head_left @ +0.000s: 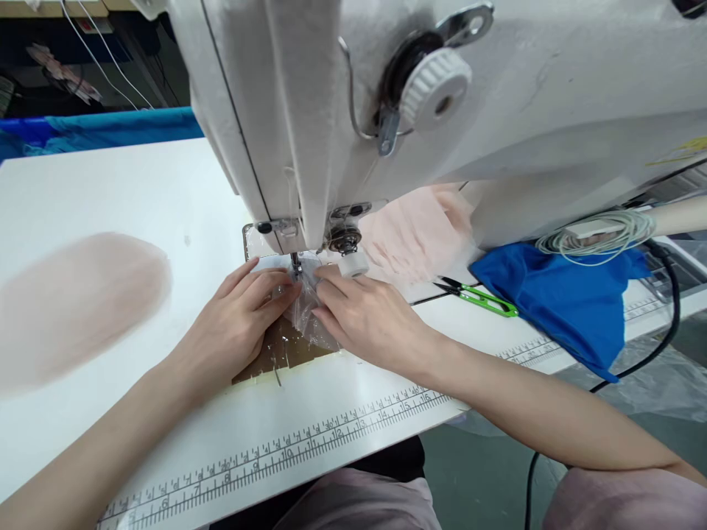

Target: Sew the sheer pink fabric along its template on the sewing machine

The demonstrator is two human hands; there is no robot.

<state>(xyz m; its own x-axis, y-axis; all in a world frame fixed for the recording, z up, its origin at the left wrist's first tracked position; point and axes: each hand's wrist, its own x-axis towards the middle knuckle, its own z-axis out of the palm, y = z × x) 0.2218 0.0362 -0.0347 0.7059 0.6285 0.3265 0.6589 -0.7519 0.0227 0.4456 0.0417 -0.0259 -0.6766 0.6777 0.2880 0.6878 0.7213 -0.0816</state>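
Note:
Under the head of a white sewing machine (309, 147), a crinkled, see-through film (312, 316) lies at the presser foot (297, 263). My left hand (243, 313) is on the left of the foot, its thumb and forefinger pinched together at the film's edge. From the right, my right hand (367, 313) reaches in with curled fingers, gripping the film just below a small white knob (353, 265). The fingers partly hide the film's edges. A brown plate (281, 350) shows between the hands.
Pale pink ruffled fabric (414, 232) lies behind my right hand. Green-handled thread snips (480, 298) rest beside a blue cloth (568, 302) and a coiled pale cord (596, 234). A printed ruler (309, 442) runs along the table's front edge. A blurred pinkish oval (88, 305) is at left.

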